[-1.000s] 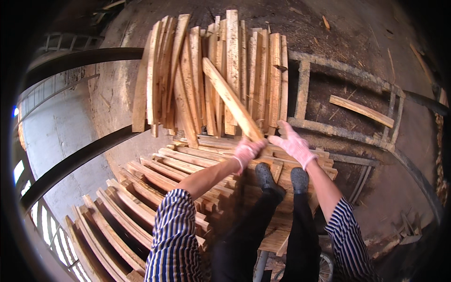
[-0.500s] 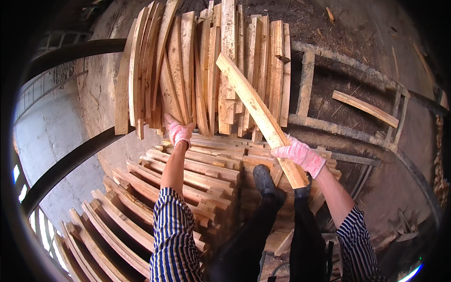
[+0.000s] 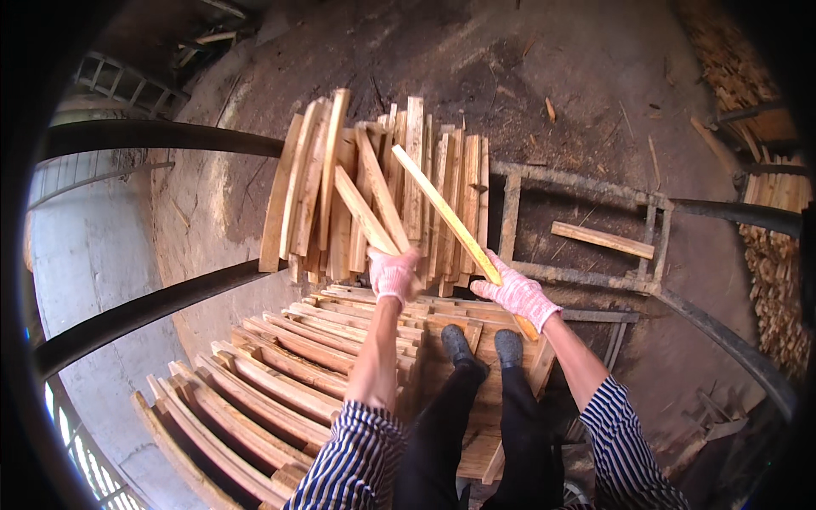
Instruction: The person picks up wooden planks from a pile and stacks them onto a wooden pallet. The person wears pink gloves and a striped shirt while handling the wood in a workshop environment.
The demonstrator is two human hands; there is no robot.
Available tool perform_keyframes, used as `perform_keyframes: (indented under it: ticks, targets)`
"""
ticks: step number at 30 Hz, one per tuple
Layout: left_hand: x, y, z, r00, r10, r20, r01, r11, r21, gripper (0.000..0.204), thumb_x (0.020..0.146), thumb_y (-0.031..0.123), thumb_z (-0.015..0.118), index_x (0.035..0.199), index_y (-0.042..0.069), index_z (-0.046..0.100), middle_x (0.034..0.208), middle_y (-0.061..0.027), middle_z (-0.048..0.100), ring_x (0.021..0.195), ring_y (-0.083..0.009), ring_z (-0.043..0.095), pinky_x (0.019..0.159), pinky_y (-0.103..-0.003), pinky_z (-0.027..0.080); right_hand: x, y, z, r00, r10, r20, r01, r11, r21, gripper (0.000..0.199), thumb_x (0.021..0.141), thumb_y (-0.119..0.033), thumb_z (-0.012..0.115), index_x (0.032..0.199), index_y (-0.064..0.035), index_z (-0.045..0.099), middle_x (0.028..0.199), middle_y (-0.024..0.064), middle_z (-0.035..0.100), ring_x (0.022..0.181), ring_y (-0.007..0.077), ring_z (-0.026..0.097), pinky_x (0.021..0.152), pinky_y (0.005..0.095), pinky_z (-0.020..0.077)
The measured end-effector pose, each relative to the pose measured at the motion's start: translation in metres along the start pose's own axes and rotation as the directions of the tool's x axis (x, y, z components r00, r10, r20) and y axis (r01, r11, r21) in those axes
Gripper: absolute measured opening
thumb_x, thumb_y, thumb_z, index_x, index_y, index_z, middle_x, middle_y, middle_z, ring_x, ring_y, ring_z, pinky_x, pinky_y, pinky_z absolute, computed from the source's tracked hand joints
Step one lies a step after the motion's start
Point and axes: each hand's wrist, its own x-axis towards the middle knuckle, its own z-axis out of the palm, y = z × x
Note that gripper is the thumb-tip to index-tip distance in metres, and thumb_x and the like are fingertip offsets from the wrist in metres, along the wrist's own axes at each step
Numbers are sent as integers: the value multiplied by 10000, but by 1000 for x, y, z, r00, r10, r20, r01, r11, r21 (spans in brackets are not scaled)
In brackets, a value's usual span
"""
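Note:
My right hand (image 3: 518,293), in a pink-and-white glove, is closed round the lower end of a long wooden slat (image 3: 444,208), tilted up to the left over the upper pile. My left hand (image 3: 393,274), gloved alike and slightly blurred, is closed at the near ends of wooden slats (image 3: 364,211); two of them fan out above it, slanting up and left. Beneath them is a pile of upright-pointing slats (image 3: 293,183), packed side by side across dark rails. Nearer me, a layered stack of slats (image 3: 255,374) lies crosswise with gaps between the pieces.
Curved dark metal rails (image 3: 161,310) run in from the left. At right, a dirty metal frame (image 3: 510,212) has a loose slat (image 3: 602,240) lying across it. My boots (image 3: 508,347) stand on boards beside the layered stack. More stacked wood (image 3: 778,280) lines the far right.
My left hand has moved right and now grips slats pulled aslant from the pile. The slat in my right hand has turned onto its narrow side. The view has shifted, showing more floor.

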Motion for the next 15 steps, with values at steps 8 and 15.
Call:
perform_keyframes:
  ticks: [8,15]
  targets:
    - [-211,-26,32,838,119,533,8,973,-230,667,801,336,819,1277,-19,515,966,-145,728,838,-230,710,731,-369,572,9,36,2,975,-217,38,113,643,758,1253,731,-508,878,1625,-55,126,1561,261,395,1440,265,399,1179,365,386]
    - [-357,-63,-36,882,103,460,-165,981,98,903,765,506,805,1456,104,385,1203,-223,679,1083,-398,680,933,-467,531,-182,-20,24,992,-118,48,64,787,614,1279,719,-227,926,1639,-61,53,1584,166,369,1452,231,347,1181,313,310]
